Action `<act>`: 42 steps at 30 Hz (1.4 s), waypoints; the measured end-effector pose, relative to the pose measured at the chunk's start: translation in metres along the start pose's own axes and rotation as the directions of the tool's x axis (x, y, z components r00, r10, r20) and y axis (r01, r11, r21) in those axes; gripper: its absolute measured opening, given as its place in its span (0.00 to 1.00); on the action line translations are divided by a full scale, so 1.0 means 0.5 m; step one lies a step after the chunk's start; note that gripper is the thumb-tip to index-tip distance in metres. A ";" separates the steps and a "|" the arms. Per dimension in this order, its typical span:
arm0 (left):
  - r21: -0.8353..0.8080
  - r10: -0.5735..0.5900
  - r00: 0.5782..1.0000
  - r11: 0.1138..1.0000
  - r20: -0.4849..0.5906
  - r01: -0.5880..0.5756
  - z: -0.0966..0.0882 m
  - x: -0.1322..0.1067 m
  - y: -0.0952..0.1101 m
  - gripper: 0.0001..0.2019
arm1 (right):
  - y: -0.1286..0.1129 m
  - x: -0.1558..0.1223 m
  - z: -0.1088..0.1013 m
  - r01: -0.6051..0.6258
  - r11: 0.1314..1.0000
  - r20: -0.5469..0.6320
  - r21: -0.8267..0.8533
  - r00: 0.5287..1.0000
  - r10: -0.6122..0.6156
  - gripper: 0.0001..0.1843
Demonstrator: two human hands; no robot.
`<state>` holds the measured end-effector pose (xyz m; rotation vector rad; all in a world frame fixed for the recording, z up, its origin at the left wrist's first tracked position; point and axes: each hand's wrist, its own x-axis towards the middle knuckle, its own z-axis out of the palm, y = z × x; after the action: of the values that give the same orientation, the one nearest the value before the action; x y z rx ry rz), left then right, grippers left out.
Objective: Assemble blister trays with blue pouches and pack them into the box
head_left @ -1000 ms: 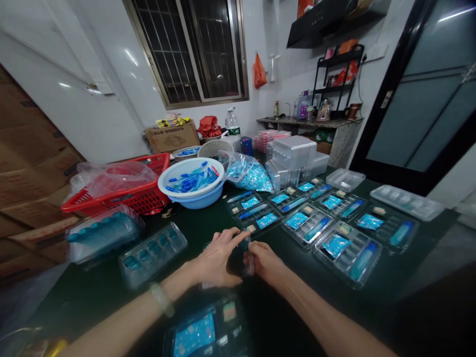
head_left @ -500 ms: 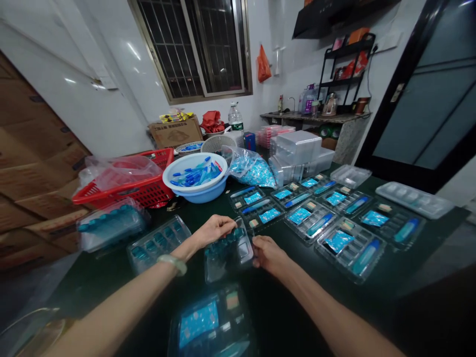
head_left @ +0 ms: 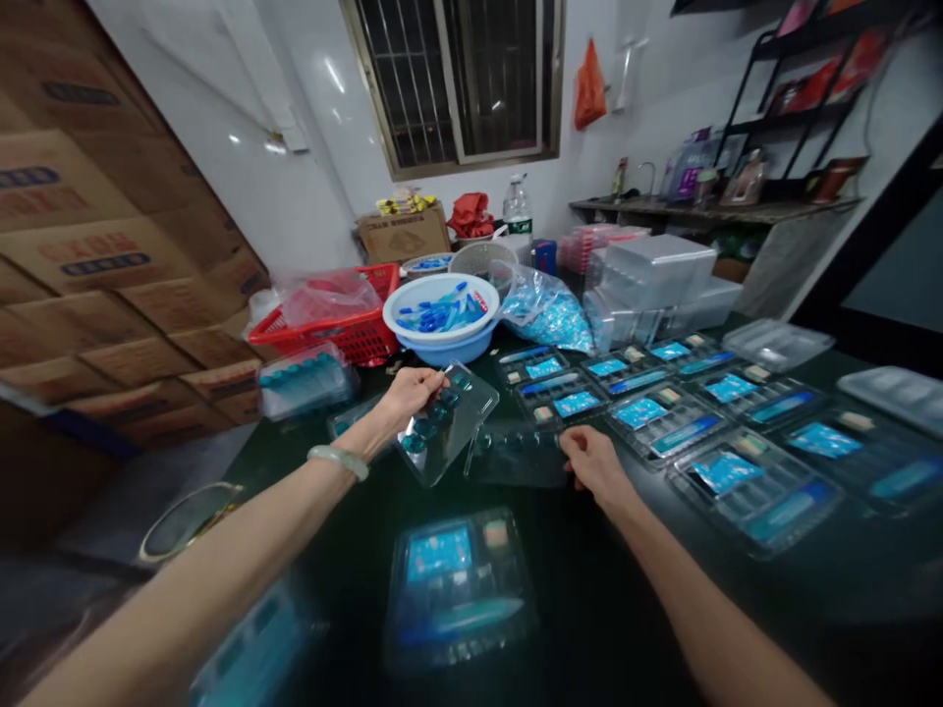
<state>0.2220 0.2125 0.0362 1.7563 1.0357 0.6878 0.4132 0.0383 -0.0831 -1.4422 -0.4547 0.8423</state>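
Note:
My left hand pinches the edge of a clear plastic lid with a row of teal rounds along it, tilted above the dark green table. My right hand has its fingers closed on the right end of another clear plastic lid, also with round shapes along its upper side. The two lids are close together, one in each hand. Nearer to me lies a clear tray holding a blue patterned packet, a beige block and a blue pen-like stick; it looks blurred.
Filled trays stand in rows on the right. Behind are a light blue basin of blue sticks, a red basket, a bag of blue packets and stacked clear boxes. A lid stack sits at left.
My hands have moved apart, and what was one overlapping bundle of clear plastic between them is now two separate lids. The view has swung left.

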 end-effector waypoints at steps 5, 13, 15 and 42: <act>0.101 -0.010 0.999 0.995 0.051 0.005 -0.001 -0.081 0.022 0.07 | -0.019 -0.044 -0.003 0.199 0.975 0.007 -0.101 0.980 -0.200 0.12; 0.198 0.050 0.967 0.975 0.249 -0.101 0.049 -0.209 0.054 0.11 | -0.064 -0.223 0.050 0.130 0.991 0.542 0.023 0.832 -0.121 0.20; 0.206 0.068 0.954 0.970 0.294 -0.132 0.060 -0.233 0.052 0.13 | -0.060 -0.245 0.053 0.105 0.994 0.561 0.018 0.822 -0.097 0.17; -0.446 0.311 0.907 0.795 -0.283 -0.412 0.038 -0.449 -0.077 0.57 | -0.059 -0.393 0.160 -0.389 0.846 0.702 0.365 0.712 0.024 0.13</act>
<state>0.1158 0.0148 -0.0072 1.4489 0.5608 1.2745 0.2346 -0.0498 -0.0038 -0.6672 -0.5638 1.5736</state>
